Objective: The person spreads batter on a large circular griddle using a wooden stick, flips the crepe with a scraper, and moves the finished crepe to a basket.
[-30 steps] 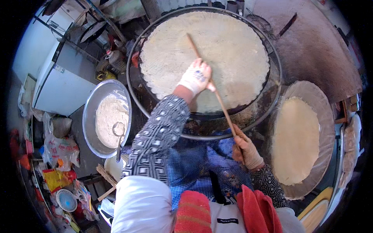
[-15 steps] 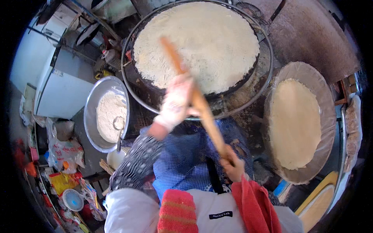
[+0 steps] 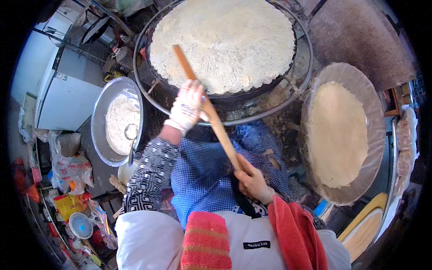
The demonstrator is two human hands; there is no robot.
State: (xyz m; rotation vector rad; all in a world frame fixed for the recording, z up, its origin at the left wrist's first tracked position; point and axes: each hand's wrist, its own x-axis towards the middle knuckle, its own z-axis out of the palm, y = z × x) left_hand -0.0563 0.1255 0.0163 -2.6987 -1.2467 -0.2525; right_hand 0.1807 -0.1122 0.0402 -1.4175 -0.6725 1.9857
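Observation:
A long, flat wooden scraper (image 3: 218, 128) slants across the front of me, its upper end over the near left part of a pale, thin sheet of batter (image 3: 220, 45). The sheet covers a big round dark griddle (image 3: 234, 96). My left hand (image 3: 186, 103), in a whitish glove, is wrapped round the scraper's upper half, beside the griddle's near rim. Bare and lower down, my right hand (image 3: 254, 181) grips the near end over my blue checked apron (image 3: 198, 166). Whether the scraper's far end touches the batter, I cannot tell.
A metal ring (image 3: 245, 120) surrounds the griddle. To the left, a steel basin (image 3: 100, 130) holds pale flour or batter and a ladle (image 3: 131, 132). On the right stands a plastic-lined basket (image 3: 375, 148) with a flat pale sheet (image 3: 338, 135) inside. Bags and clutter fill the lower left.
Both hands have shifted left with the scraper, whose far end now lies closer to me over the batter. The whole view has tilted slightly, so the griddle sits higher in it.

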